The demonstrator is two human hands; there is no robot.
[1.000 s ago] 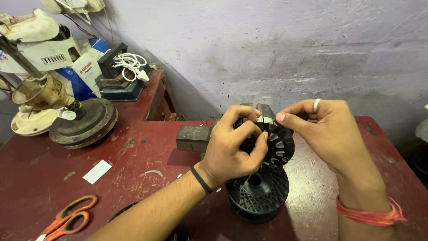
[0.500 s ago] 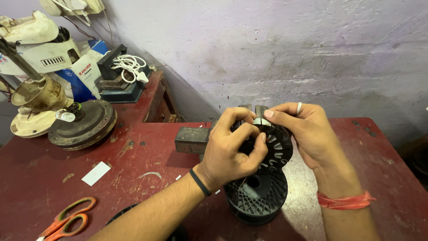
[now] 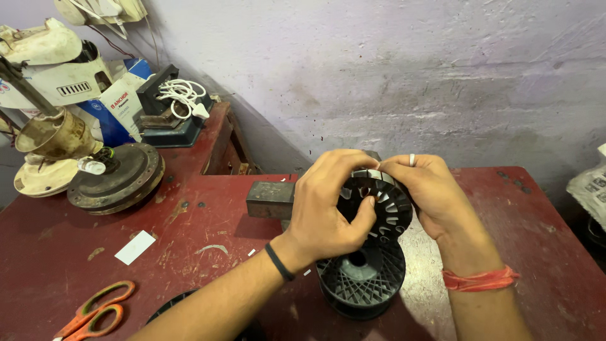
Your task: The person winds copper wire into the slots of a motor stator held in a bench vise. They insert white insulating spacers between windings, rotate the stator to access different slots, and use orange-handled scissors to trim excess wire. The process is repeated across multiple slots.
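Observation:
Both hands hold a black slotted round stator core (image 3: 385, 208) tilted on edge above the red table (image 3: 189, 233). My left hand (image 3: 328, 208) grips its left side, thumb pressed into the slots. My right hand (image 3: 426, 192), with a ring on one finger, pinches something small and pale at the core's top rim. The core rests on a black ribbed plastic spool (image 3: 363, 281) standing on the table just below.
A dark metal block (image 3: 270, 199) lies left of the hands. Orange-handled scissors (image 3: 95, 311) and a white paper slip (image 3: 134, 247) lie at the front left. Old fan motor parts (image 3: 113, 180), a brass housing (image 3: 53, 134) and boxes crowd the far left. A wall stands behind.
Both hands and the core have stayed almost in place. My right hand has drawn slightly closer to the core's top rim; the view shifted a little.

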